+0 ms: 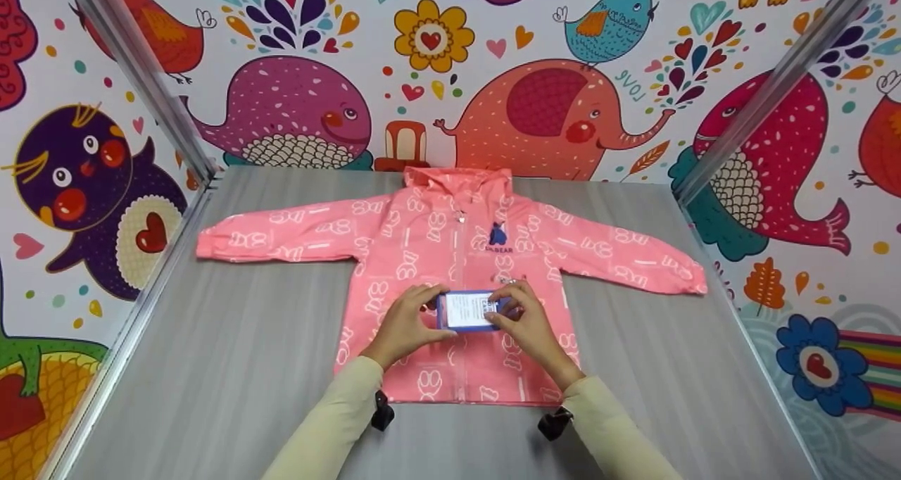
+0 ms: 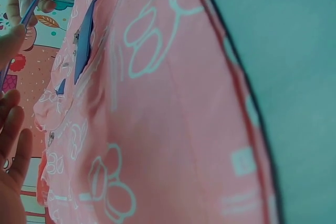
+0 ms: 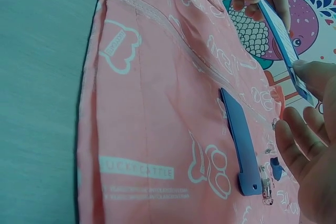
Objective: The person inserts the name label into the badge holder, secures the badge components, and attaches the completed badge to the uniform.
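Over the front of a pink hooded jacket [image 1: 422,255], both hands hold a blue-framed card badge [image 1: 466,310] with a white printed face. My left hand [image 1: 408,325] grips its left end between thumb and fingers. At the right end, my right hand [image 1: 531,325] pinches the badge, thumb pressing the card face. The right wrist view shows the badge [image 3: 283,45] edge-on, raised above the cloth. Below it, a blue flat strip-like piece [image 3: 241,145] with a small hole lies on the jacket, beside a metal clip [image 3: 266,187]. The held badge mostly hides this piece in the head view.
The jacket lies face up, its left-side sleeve [image 1: 281,234] and right-side sleeve [image 1: 626,255] spread out on a grey wood-grain table [image 1: 267,339]. Metal rails [image 1: 764,388] edge the table. Patterned panels [image 1: 295,107] with cartoon animals stand around it.
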A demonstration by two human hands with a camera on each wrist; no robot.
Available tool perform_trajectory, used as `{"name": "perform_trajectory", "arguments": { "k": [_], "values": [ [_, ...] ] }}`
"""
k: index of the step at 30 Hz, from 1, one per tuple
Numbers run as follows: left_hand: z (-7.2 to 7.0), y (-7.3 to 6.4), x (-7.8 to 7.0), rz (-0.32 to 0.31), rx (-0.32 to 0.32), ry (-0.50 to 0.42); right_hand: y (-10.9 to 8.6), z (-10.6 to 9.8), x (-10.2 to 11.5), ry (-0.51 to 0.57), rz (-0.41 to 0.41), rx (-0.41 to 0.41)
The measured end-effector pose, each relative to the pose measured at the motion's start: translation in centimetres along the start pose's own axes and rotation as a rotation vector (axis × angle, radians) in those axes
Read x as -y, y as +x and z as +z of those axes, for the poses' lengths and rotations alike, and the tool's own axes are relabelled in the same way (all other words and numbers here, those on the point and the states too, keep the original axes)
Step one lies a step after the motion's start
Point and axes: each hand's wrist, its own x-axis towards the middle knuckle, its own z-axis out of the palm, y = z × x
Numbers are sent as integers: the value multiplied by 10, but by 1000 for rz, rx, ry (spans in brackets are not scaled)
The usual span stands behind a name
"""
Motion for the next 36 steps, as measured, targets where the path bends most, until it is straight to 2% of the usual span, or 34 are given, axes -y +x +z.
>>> {"name": "perform_trajectory", "arguments": {
  "k": [7, 16, 36],
  "values": [
    [0, 1, 0, 21, -17, -17, 4, 5, -23, -8, 4, -19],
    [1, 1, 0, 18, -8, -26, 5, 3, -23, -25, 5, 10],
    [-3, 1, -1, 12, -12, -15, 5, 4, -17, -45, 0, -4]
  ]
}}
